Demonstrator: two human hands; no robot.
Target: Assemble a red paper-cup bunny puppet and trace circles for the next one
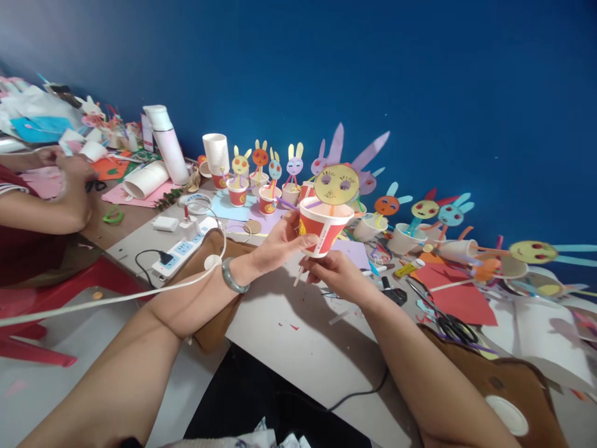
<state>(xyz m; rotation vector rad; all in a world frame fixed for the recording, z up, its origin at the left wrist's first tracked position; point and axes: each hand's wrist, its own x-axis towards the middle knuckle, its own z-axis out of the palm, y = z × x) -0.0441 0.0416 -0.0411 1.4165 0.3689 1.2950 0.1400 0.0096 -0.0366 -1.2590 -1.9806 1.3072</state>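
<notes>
My left hand (284, 239) is closed round the side of a red and white paper cup (314, 233), thumb across its front. Out of the cup rises a paper rabbit puppet with a round yellow face (336, 185) and long purple ears. Under the cup, the fingers of my right hand (333, 272) are pinched at a thin pale stick (298, 275) that sticks out below the base. The cup is held above the table (284, 323), and my fingers partly hide its underside.
Similar rabbit cups (237, 191) line the blue wall. Black scissors (454, 326) and red paper (459, 292) lie at right. A power strip (181, 249) stands left, with a white cable (140, 291) crossing near my left arm. Another person's arm (46, 205) is at far left.
</notes>
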